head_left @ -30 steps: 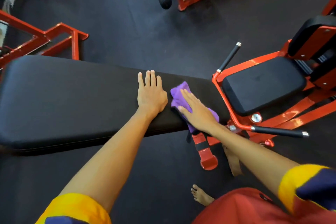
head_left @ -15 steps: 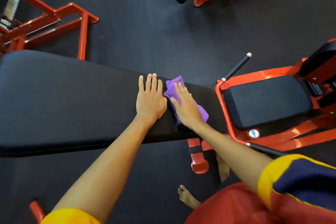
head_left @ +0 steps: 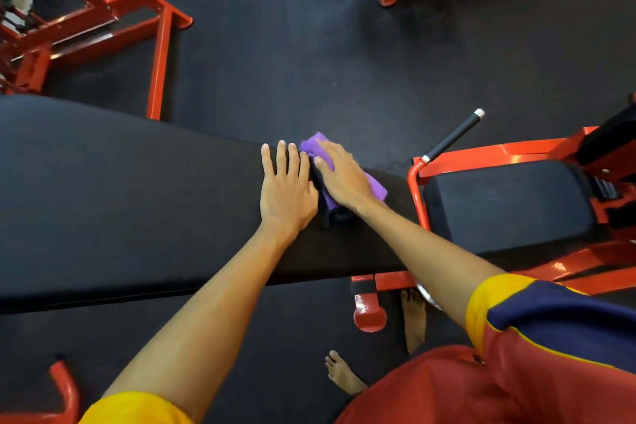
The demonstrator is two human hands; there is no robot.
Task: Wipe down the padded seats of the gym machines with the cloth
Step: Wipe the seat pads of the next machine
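Where the long padded seat (head_left: 120, 203) spanned the view, with a red machine frame (head_left: 158, 55) beyond its far-left end, the left hand (head_left: 285, 189) lay flat on the black pad, fingers straight, holding nothing. Just to that hand's right, the purple cloth (head_left: 375, 188) lay on the same pad under the right hand (head_left: 344, 175), whose straightened fingers pressed it down near the far edge. Farther right, apart from that hand, stood a smaller padded seat (head_left: 509, 203) with a black-gripped handle (head_left: 454, 136).

Black padded bench (head_left: 120, 200), purple cloth (head_left: 377, 188), left hand (head_left: 285, 189) flat on it
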